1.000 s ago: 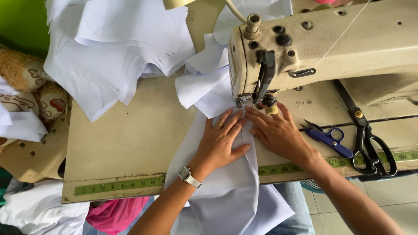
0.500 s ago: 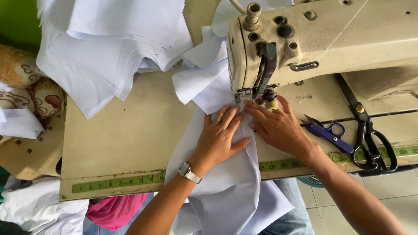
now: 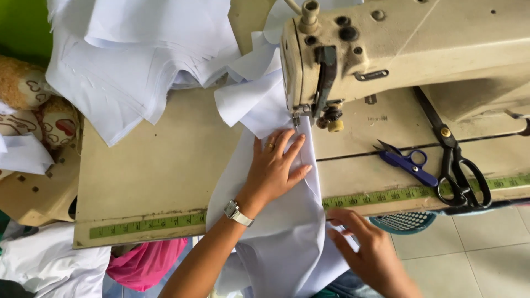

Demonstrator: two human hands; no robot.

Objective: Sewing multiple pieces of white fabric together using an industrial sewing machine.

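A beige tabletop (image 3: 160, 165) fills the centre of the frame, edged along its lower side with a green measuring tape (image 3: 146, 225). A bright green wall (image 3: 22, 25) is seen at the upper left. Pale floor tiles (image 3: 469, 259) are lit evenly at the lower right.

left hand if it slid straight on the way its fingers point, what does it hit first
Probably the presser foot under the cream sewing machine head: the left hand lies flat on the white fabric, fingers aimed there, though depth is unclear.
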